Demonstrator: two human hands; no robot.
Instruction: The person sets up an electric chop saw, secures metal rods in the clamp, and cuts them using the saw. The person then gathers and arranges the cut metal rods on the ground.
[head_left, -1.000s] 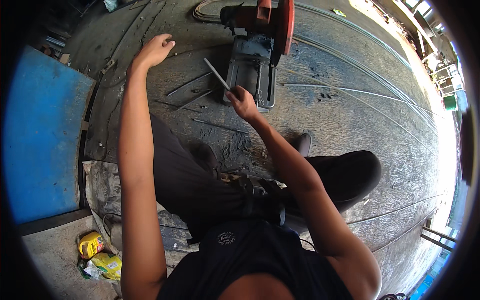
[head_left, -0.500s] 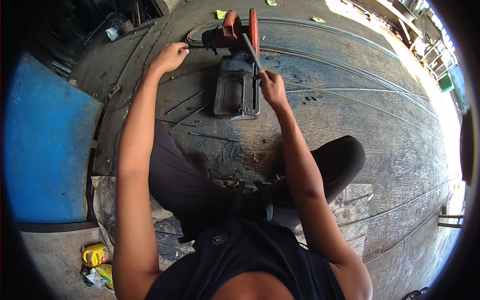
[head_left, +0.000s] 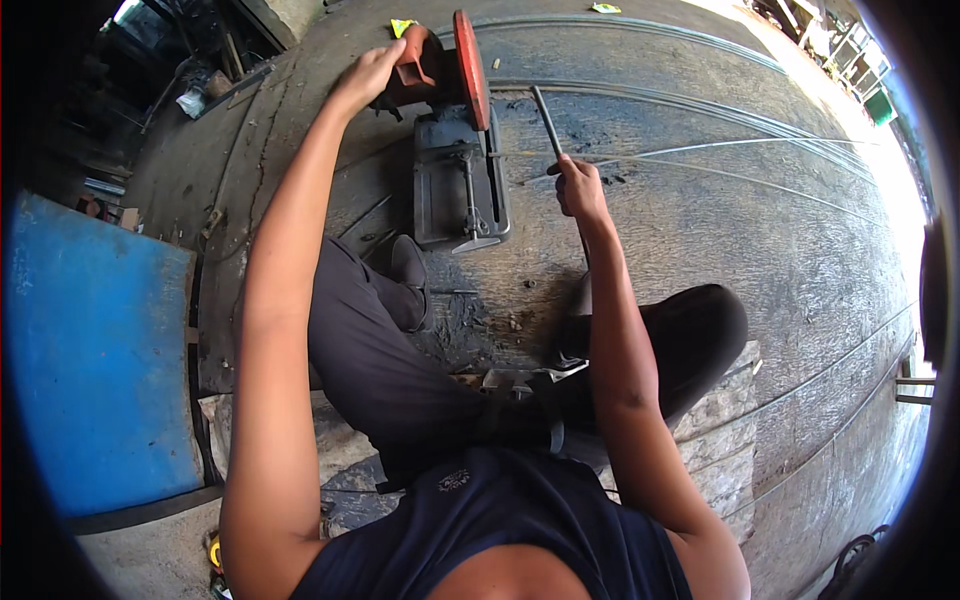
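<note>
A chop saw with an orange-red motor housing and handle (head_left: 424,58), a red disc guard (head_left: 471,70) and a grey base (head_left: 428,205) stands on the floor ahead of me. My left hand (head_left: 366,78) is closed against the left end of the orange housing, its fingertips partly hidden there. To the right of the saw, my right hand (head_left: 580,188) grips a short grey metal rod (head_left: 546,118) near its lower end. The rod points up and away, clear of the guard. A screw clamp (head_left: 470,200) lies along the base.
Long thin metal bars (head_left: 640,95) run across the floor behind the saw and off to the right. Short cut rods (head_left: 366,216) lie left of the base, beside my boot (head_left: 408,280). A blue panel (head_left: 100,350) stands at far left. Dark grit (head_left: 470,320) covers the floor between my feet.
My left hand has moved right and up onto the saw's orange housing. My right hand has drawn the rod away from the guard, to the right. The whole view has shifted slightly.
</note>
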